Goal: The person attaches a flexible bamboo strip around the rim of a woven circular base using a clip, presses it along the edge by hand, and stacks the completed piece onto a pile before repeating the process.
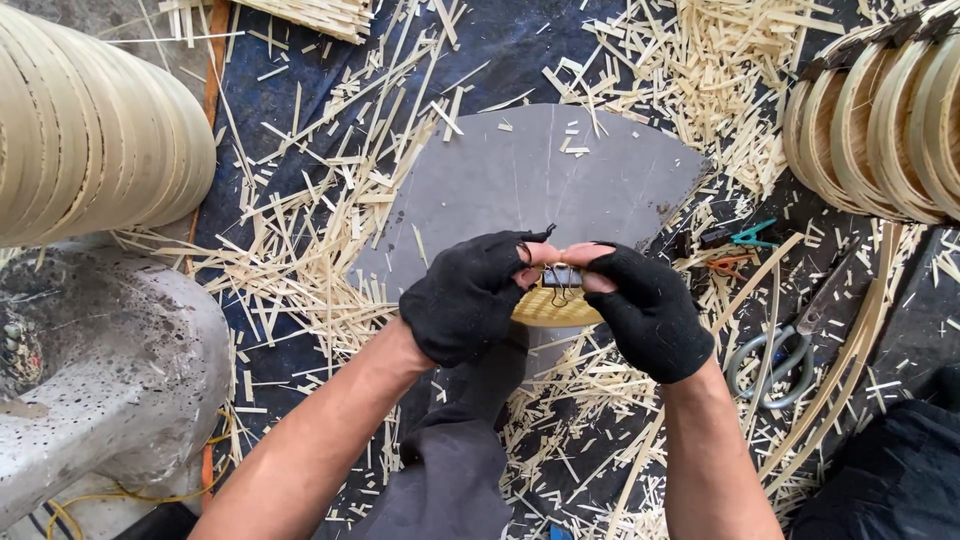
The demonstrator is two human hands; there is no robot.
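Both my hands wear black fingerless gloves and meet over a grey board. My left hand (470,295) and my right hand (645,305) together grip a small woven bamboo piece (555,308), pale yellow, held edge-up between them. A small black binder clip (562,277) sits on its top edge, pinched between my thumbs and fingertips. Most of the woven piece is hidden behind my gloves.
A grey fan-shaped board (540,180) lies on a dark cloth strewn with bamboo splinters. Stacked bamboo hoops (880,120) stand at right, more (90,130) at left. Scissors (790,340) and small clips (745,238) lie right of my hands. A stone block (100,350) sits lower left.
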